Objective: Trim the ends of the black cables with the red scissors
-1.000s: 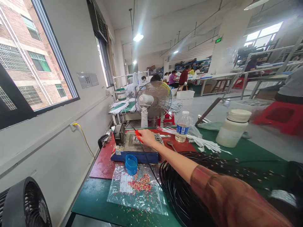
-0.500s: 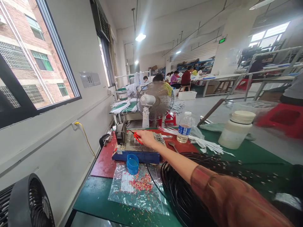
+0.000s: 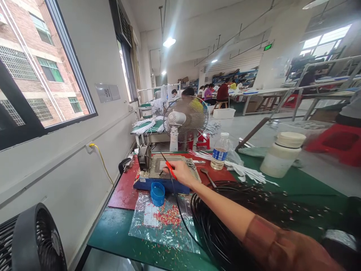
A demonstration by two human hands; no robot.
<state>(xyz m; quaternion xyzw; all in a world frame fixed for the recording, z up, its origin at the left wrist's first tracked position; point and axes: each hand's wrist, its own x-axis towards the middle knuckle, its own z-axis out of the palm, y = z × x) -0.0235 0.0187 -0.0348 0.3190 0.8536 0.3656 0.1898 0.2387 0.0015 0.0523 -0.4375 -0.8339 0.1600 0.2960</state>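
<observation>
The right hand (image 3: 180, 174) pinches a red-sleeved black wire (image 3: 170, 170) over the metal heating block (image 3: 166, 167) at the counter's far left, best kept steady, fingers off the plate.

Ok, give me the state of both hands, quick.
Right hand: closed, pinching a red-sleeved black wire over the small bench machine.
Left hand: not in view.
</observation>
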